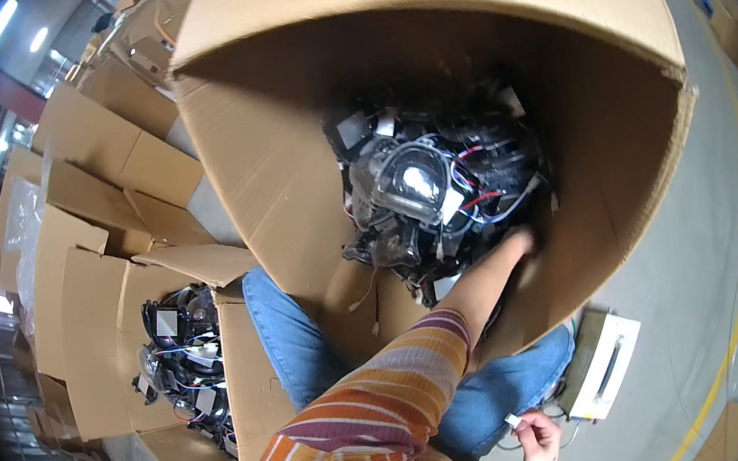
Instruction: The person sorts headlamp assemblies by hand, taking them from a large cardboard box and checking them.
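My left arm, in a striped sleeve, reaches into a large cardboard box [261,179] lying open toward me. My left hand [525,241] is at the right side of a heap of black lamp units [436,176] with clear lenses and thin coloured wires. Its fingers are hidden behind the wrist and in shadow. Low on the right, outside the box, my right hand [540,444] is closed in a pinch on a small white connector [514,420]. One clear-lensed lamp [418,183] lies on top of the heap, with white-plugged wires hanging around it.
On the left stands a second open carton [252,365] with more lamp units [187,363]. A white-fronted metal device [605,365] with cables sits on the grey floor by my right leg. Open cartons [91,145] fill the back left. A yellow floor line [726,362] runs along the right.
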`<action>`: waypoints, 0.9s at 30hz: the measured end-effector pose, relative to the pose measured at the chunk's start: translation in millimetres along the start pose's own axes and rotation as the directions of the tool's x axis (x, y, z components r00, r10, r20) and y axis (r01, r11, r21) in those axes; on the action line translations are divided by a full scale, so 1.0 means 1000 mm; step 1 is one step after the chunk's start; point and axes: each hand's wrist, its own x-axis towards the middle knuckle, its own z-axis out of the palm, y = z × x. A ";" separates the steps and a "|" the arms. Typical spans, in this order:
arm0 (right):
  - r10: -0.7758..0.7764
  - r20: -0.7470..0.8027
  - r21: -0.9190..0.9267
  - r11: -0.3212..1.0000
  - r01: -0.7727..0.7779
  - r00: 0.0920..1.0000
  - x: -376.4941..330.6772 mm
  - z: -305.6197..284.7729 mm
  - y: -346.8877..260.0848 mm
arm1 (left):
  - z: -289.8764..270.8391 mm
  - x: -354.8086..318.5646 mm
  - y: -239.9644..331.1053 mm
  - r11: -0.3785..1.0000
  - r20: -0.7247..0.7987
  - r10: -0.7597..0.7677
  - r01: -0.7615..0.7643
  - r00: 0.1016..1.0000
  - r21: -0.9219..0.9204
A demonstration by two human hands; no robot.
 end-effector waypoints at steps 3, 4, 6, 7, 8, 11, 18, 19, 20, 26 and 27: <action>0.147 -0.045 -0.074 0.986 -0.150 0.988 0.012 0.000 -0.015 | -0.039 -0.064 0.023 0.989 -0.071 -0.118 0.111 0.991 -0.093; 0.147 -0.235 -0.024 0.987 -0.157 0.961 -0.001 -0.004 -0.009 | -0.050 -0.149 0.108 0.959 -0.128 -0.120 0.082 0.984 -0.271; 0.060 -0.159 -0.057 0.996 -0.070 0.985 -0.007 0.013 -0.020 | -0.084 -0.238 0.078 0.988 -0.340 -0.057 0.005 0.939 -0.153; 0.047 -0.118 -0.073 0.996 -0.056 0.992 -0.004 0.017 -0.024 | -0.088 -0.271 0.056 0.994 -0.514 0.029 -0.078 0.858 -0.073; 0.077 -0.100 -0.101 0.991 -0.087 0.992 0.000 0.022 -0.028 | -0.083 -0.278 0.032 0.993 -0.588 -0.050 -0.025 0.807 -0.118; 0.159 -0.093 -0.166 0.971 -0.172 0.983 0.002 0.037 -0.039 | -0.087 -0.352 -0.005 0.992 -0.772 0.111 -0.020 0.626 0.126; -0.004 0.011 -0.189 0.982 0.006 1.000 0.007 0.060 -0.019 | -0.045 -0.402 -0.044 0.985 -0.896 0.142 -0.149 0.420 0.086; 0.003 0.006 -0.197 0.980 -0.002 1.000 0.006 0.063 -0.019 | -0.043 -0.410 -0.044 0.980 -0.918 0.091 -0.197 0.386 0.015; -0.002 0.011 -0.211 0.978 0.004 1.000 0.005 0.066 -0.019 | -0.041 -0.416 -0.042 0.967 -0.889 -0.018 -0.219 0.457 -0.132; 0.047 0.048 -0.275 0.961 -0.032 0.998 0.001 0.087 -0.019 | 0.002 -0.410 -0.047 0.976 -0.744 -0.048 -0.129 0.666 -0.178; 0.028 0.055 -0.288 0.958 -0.011 0.998 0.002 0.090 -0.019 | 0.005 -0.413 -0.049 0.997 -0.633 0.011 -0.055 0.774 -0.050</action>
